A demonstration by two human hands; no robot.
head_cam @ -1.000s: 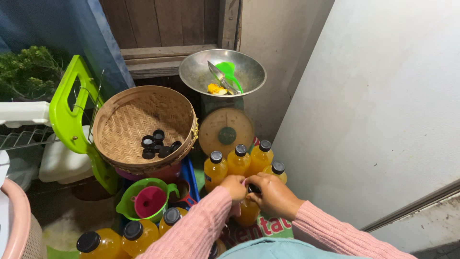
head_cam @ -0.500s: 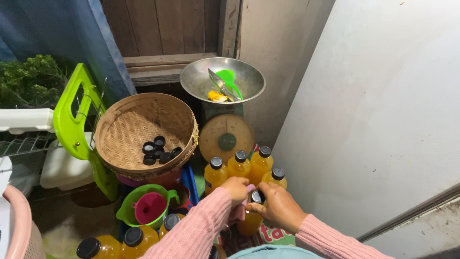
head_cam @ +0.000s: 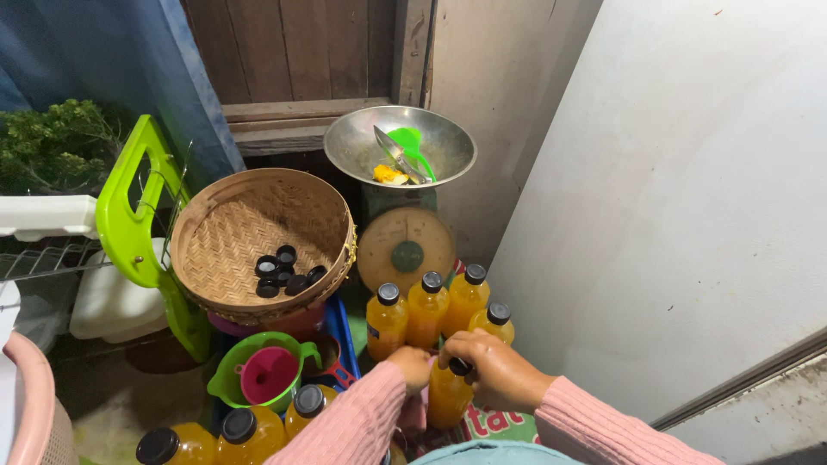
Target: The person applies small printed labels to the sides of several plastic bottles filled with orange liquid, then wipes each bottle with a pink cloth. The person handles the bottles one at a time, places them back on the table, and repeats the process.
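Her right hand (head_cam: 495,370) pinched one bottle's (head_cam: 448,398) black cap; the left hand (head_cam: 412,366) gripped beside it, behind four capped bottles (head_cam: 428,310).

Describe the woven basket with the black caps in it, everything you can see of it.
The woven basket is round, shallow and wide, of tan plaited strips that look like bamboo, with a thicker bound rim. It sits tilted, its open side leaning toward the camera, on top of a pink and purple container partly hidden beneath it. A cluster of loose black bottle caps lies at its lower inner edge. A lime-green plastic frame stands close by its left side; no hand touches it.
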